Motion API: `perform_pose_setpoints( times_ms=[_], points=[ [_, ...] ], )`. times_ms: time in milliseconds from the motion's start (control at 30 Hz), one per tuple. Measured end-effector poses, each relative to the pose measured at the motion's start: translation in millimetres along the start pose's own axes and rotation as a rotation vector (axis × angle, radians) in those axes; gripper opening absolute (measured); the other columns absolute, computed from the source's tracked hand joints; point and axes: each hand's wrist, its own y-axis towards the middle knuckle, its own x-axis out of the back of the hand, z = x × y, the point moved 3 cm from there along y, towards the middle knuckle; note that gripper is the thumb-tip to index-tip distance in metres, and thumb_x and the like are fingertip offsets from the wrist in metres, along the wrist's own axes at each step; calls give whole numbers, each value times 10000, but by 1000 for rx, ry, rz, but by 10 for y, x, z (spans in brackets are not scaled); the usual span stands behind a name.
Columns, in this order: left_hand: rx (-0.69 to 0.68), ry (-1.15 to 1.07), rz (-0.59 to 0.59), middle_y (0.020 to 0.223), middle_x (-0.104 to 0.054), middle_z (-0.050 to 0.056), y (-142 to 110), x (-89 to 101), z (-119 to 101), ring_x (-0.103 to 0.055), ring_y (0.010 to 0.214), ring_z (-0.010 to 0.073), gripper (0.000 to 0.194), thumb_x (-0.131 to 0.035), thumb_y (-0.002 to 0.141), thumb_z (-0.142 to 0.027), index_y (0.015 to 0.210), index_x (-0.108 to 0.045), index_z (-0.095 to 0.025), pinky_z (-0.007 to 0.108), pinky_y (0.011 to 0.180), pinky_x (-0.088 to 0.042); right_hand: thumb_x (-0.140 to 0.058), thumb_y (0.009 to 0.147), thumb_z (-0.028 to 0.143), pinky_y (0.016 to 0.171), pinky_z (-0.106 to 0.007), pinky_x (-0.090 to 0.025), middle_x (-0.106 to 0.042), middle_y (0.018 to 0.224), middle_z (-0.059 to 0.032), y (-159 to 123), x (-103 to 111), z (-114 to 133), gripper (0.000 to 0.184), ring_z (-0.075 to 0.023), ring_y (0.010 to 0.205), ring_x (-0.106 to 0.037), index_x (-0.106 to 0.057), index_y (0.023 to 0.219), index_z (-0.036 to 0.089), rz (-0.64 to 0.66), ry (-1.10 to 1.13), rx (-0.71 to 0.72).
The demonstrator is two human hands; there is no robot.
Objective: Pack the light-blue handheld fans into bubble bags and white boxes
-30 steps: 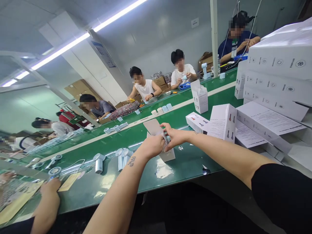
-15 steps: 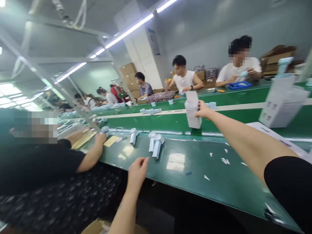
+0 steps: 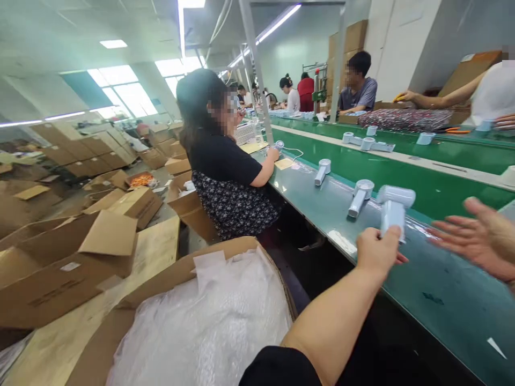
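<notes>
Handheld fan (image 3: 392, 210) is gripped by the left hand (image 3: 378, 251) near the belt's (image 3: 442, 279) front edge; it is best kept upright while the right hand (image 3: 478, 241), fingers spread and empty, is brought in.

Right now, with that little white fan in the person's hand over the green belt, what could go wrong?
1. The left hand grips the white fan only by its handle, so it might slip onto the green belt.
2. Another fan lies close beside it and could get knocked.
3. The right hand is open, fingers spread, close to the held fan, so the two could bump.
</notes>
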Motion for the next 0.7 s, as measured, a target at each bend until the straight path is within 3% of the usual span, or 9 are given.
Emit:
perform_pose_setpoints(
  times_ms=[100, 133, 200, 267, 300, 400, 467, 567, 700],
  points=[
    [-18, -345, 193, 511, -536, -22, -360, 50, 177, -559, 411, 122, 357, -583, 752, -502, 824, -557, -154, 220, 426, -451, -516, 842, 257, 593, -297, -547, -646, 907, -148, -370, -624, -352, 147, -189, 681, -645, -630, 911, 195, 194, 64, -70],
    [-42, -352, 248, 553, -563, -13, -457, 204, 233, -573, 436, 118, 369, -614, 729, -501, 831, -571, -149, 223, 449, -468, -521, 832, 219, 583, -277, -555, -655, 883, -126, -461, -752, -421, 134, -179, 667, -645, -640, 889, 199, 203, 85, -48],
    [-63, -246, 202, 690, -636, 25, -580, 792, 374, -621, 535, 117, 377, -605, 746, -500, 860, -612, -141, 233, 531, -504, -548, 812, 210, 587, -274, -578, -672, 890, -104, -605, -898, -526, 140, -183, 678, -659, -653, 904, 215, 215, 116, -40],
    [75, 75, -412, 753, -665, 38, -663, 1797, 592, -642, 616, 116, 378, -460, 852, -492, 827, -625, -152, 227, 584, -504, -600, 777, 246, 602, -280, -598, -684, 945, -100, -737, -942, -623, 185, -201, 714, -677, -659, 952, 240, 250, 116, -88],
    [125, 141, -606, 866, -672, 61, -715, 2308, 703, -656, 745, 133, 385, -377, 904, -449, 900, -615, -148, 243, 662, -508, -636, 743, 265, 607, -279, -606, -687, 979, -99, -809, -942, -680, 227, -213, 738, -684, -660, 969, 254, 264, 104, -123],
    [299, 262, -966, 1137, -591, 114, -859, 3644, 1117, -588, 1010, 205, 312, -415, 927, -350, 1100, -553, -129, 373, 841, -491, -752, 576, 316, 598, -276, -617, -686, 1049, -94, -1049, -944, -914, 409, -253, 800, -692, -658, 974, 295, 276, 41, -248],
    [405, 324, -1105, 1202, -549, 94, -921, 4229, 1426, -563, 1042, 221, 360, -544, 875, -353, 1182, -523, -166, 435, 866, -487, -800, 482, 333, 597, -295, -624, -690, 1039, -107, -1202, -983, -1117, 504, -283, 820, -691, -653, 963, 301, 283, -12, -333],
    [484, 408, -1153, 1202, -543, 86, -885, 4624, 1838, -560, 1039, 218, 377, -567, 862, -351, 1191, -519, -173, 430, 863, -487, -830, 480, 374, 661, -318, -629, -701, 999, -123, -1363, -1082, -1426, 540, -292, 846, -691, -640, 969, 251, 338, -80, -435],
    [450, 524, -1022, 965, -626, 77, -682, 4646, 2113, -588, 951, 240, 153, -577, 825, -259, 944, -597, -166, 412, 829, -463, -816, 577, 360, 722, -309, -617, -712, 981, -97, -1432, -1115, -1713, 507, -258, 862, -694, -617, 1006, 176, 328, -91, -539]
  ],
)
